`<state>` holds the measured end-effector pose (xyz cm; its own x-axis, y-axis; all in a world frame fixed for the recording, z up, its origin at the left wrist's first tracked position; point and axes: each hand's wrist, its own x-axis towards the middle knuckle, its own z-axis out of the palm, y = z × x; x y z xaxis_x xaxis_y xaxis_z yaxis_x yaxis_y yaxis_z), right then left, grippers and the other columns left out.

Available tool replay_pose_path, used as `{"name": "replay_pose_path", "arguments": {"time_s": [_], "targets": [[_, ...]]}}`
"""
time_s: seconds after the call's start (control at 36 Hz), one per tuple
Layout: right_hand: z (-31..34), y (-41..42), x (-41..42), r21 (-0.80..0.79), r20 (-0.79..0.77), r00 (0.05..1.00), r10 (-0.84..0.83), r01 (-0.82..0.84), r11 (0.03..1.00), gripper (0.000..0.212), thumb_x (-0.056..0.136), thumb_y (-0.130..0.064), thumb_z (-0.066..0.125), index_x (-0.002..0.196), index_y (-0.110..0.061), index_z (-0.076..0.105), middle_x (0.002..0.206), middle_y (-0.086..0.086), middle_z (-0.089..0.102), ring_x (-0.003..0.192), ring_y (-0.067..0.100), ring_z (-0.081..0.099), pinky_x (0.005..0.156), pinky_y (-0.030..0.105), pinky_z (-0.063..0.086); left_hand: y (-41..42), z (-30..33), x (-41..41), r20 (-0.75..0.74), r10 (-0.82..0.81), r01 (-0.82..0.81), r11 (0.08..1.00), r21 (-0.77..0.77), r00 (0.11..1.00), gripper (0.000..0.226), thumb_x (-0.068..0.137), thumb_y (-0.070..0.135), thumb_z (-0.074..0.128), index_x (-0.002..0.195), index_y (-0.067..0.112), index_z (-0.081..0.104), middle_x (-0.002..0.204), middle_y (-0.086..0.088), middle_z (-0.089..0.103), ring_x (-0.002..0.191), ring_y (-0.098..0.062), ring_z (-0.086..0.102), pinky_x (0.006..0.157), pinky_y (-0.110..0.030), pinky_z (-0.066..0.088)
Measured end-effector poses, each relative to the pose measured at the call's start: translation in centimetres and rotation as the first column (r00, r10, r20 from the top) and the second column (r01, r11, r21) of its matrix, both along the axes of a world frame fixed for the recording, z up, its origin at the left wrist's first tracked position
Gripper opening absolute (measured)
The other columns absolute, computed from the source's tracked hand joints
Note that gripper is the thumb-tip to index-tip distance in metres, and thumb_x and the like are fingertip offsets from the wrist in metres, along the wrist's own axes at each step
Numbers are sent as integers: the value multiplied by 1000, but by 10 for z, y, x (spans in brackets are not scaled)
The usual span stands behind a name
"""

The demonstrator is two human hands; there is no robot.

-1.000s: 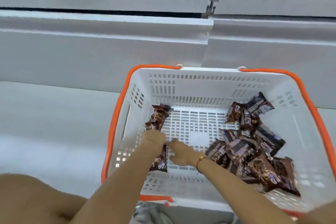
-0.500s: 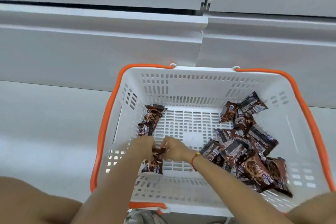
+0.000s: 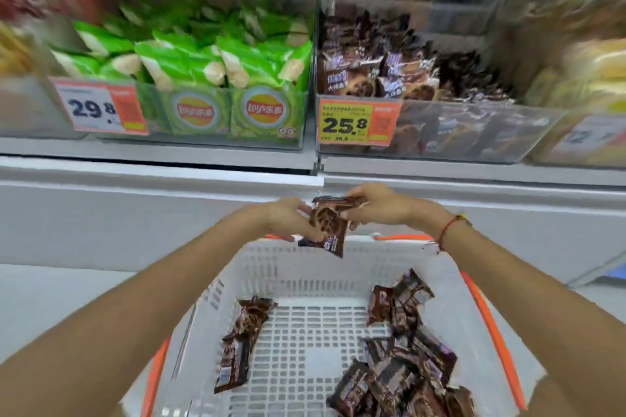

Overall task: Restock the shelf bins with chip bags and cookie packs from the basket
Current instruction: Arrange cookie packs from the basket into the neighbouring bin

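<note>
Both hands hold brown cookie packs [image 3: 327, 225] above basket [image 3: 305, 267] far rim: left hand [image 3: 288, 217] grips left edge, right hand [image 3: 376, 205] pinches top, maybe 2 packs, blurry.

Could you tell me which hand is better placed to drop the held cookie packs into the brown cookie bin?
Right. The right hand pinches the top of the cookie packs and sits almost directly under the cookie bin; the left hand sits further left, nearer the chip bin.
</note>
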<state>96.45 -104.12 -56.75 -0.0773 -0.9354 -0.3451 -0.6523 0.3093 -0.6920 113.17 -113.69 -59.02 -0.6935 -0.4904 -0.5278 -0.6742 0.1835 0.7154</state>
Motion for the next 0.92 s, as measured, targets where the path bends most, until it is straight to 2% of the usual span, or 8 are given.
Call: {"name": "replay_pose_path", "arguments": {"time_s": [0.14,0.28,0.33,0.44,0.56,0.67,0.78,0.92], "targets": [[53,23,-17,-317,307,940,-146,246,916,21,92,-5,60,112,-4,66,99,7,71,87,12,66,83,23,53,1,55,-13,-324,-16,-33,989,-147,946,21,86,19,70,107,17,66,99,-7,70,85,-12,58,76,-24,43],[90,26,-17,-568,352,919,-180,363,739,17,90,-3,63,105,-9,67,86,-12,71,78,-1,65,70,11,49,4,106,-19,-556,-11,-107,978,-180,831,15,92,19,61,107,22,59,103,3,70,89,-1,65,79,-15,48],[98,23,-15,-637,341,911,-232,405,655,22,89,-12,65,110,-16,63,95,-11,69,88,1,63,75,9,48,2,117,-20,-622,-4,-185,953,-240,783,14,92,21,60,105,23,57,106,1,70,98,-6,65,86,-20,48],[91,15,-22,-841,-206,862,-463,86,534,30,95,-22,57,125,-25,57,120,-19,54,117,0,42,101,15,33,-5,134,-25,-690,-6,-371,840,-396,723,25,91,31,61,115,25,58,118,7,63,113,-8,56,99,-32,45],[75,14,-31,-754,-509,699,-502,-82,652,42,88,-10,58,128,-22,59,134,0,55,133,25,40,105,43,35,-7,145,-31,-706,-43,-483,699,-527,707,27,89,33,64,115,30,56,115,16,58,111,-4,50,93,-22,38],[76,16,-35,-746,-505,712,-487,-77,662,50,84,-4,60,130,-24,58,137,-2,53,134,22,38,109,47,30,-13,152,-40,-571,-79,-406,624,-668,817,36,86,40,66,120,28,61,114,17,61,108,-4,54,87,-24,41],[81,18,-35,-739,-500,715,-489,-57,672,44,85,-5,58,125,-24,61,134,-4,55,135,21,38,114,52,20,-20,162,-41,-272,-160,-178,440,-880,949,46,87,45,62,130,27,59,128,8,62,117,-14,56,92,-31,46],[87,22,-34,-725,-486,730,-480,-31,688,42,94,-9,48,130,-28,56,143,-11,45,141,12,26,117,43,-1,-26,180,-40,-39,-157,-3,225,-974,987,48,89,47,59,133,27,56,124,3,65,110,-24,61,91,-39,48]]}}
